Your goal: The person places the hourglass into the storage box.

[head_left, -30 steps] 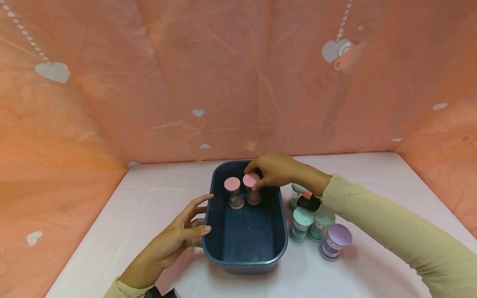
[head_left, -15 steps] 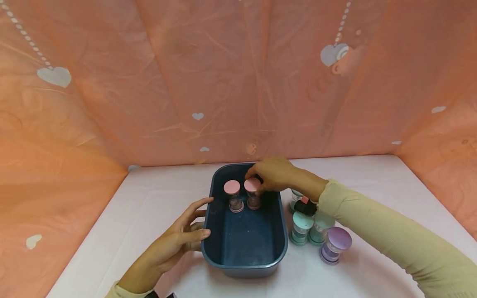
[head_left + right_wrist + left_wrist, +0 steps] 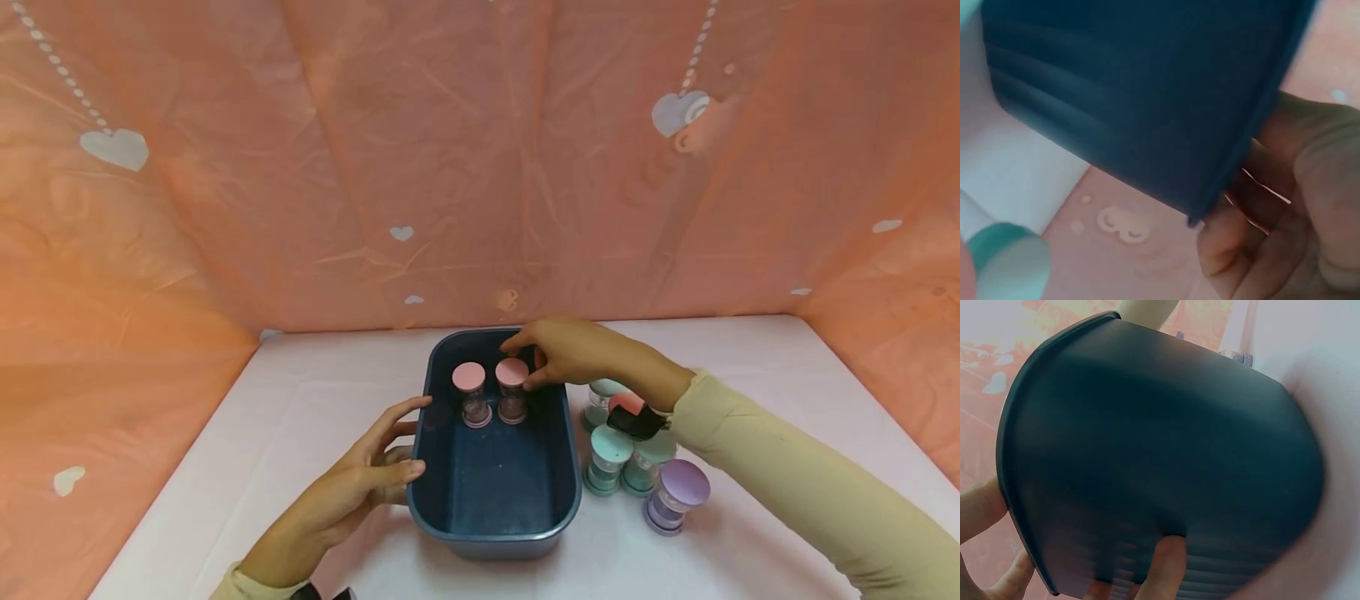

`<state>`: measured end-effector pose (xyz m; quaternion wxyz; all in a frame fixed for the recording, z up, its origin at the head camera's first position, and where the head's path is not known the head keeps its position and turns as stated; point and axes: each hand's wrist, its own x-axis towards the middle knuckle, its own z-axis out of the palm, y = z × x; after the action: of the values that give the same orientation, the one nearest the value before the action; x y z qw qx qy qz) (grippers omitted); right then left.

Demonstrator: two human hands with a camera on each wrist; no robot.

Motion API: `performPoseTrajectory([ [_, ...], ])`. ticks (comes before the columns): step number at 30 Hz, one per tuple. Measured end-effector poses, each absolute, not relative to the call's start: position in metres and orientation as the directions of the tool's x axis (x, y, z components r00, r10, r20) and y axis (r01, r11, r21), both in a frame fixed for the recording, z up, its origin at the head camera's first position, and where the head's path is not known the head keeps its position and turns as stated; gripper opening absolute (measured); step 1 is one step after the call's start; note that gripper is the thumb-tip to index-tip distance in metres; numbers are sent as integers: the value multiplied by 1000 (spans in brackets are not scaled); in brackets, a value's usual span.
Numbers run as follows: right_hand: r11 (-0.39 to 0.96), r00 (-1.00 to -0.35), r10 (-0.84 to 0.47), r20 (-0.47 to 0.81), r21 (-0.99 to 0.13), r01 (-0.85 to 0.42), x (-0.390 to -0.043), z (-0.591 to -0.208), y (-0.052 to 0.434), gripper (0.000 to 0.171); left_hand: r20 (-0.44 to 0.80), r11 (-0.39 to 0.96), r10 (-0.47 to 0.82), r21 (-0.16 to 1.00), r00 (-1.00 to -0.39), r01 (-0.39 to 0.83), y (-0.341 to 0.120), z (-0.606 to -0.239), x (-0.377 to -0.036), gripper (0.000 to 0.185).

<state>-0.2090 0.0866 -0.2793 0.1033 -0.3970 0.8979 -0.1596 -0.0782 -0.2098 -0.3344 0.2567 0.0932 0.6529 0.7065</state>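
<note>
A dark blue bin (image 3: 495,508) stands on the white surface in the head view. Two pink-capped sand timers stand upright inside near its far end, a left one (image 3: 476,404) and a right one (image 3: 513,404). My right hand (image 3: 573,350) reaches over the bin's right rim, index finger and thumb spread beside the right timer's cap, the thumb at its edge. In the right wrist view the bin wall hides those fingertips. My left hand (image 3: 352,479) rests its fingers against the bin's left side, seen also in the left wrist view, where a finger (image 3: 1169,562) touches the outer wall.
Right of the bin stand several green-capped sand timers (image 3: 611,450), a coral-topped one (image 3: 626,403) partly hidden by the right wrist strap, and a purple one (image 3: 678,492). An orange sheet (image 3: 480,167) with hearts hangs behind and at both sides.
My right hand has eased slightly right, its fingers loosening from around the right pink timer's cap. The timer now stands on the bin floor. My left hand stays at the bin.
</note>
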Motion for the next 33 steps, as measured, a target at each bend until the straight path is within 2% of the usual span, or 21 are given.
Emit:
performPoseTrajectory([
  [8, 645, -747, -664, 17, -493, -585, -187, -268, 120, 54, -213, -4, 483, 969, -849, -246, -208, -334, -79, 72],
  [14, 592, -777, -616, 128, -576, -564, -176, -274, 158, 45, -223, 4, 470, 968, -854, -251, -207, -334, -80, 71],
  [18, 594, -795, -575, 193, -571, -567, -168, -287, 178, 42, -228, 26, 470, 969, -852, -245, -209, -332, -81, 71],
  [24, 614, -828, -529, 186, -590, -525, -161, -304, 198, 42, -238, 41, 475, 968, -847, -249, -211, -331, -82, 69],
  [33, 639, -828, -508, 236, -542, -546, -164, -294, 222, 39, -223, 18, 466, 970, -856, -243, -213, -336, -79, 68],
])
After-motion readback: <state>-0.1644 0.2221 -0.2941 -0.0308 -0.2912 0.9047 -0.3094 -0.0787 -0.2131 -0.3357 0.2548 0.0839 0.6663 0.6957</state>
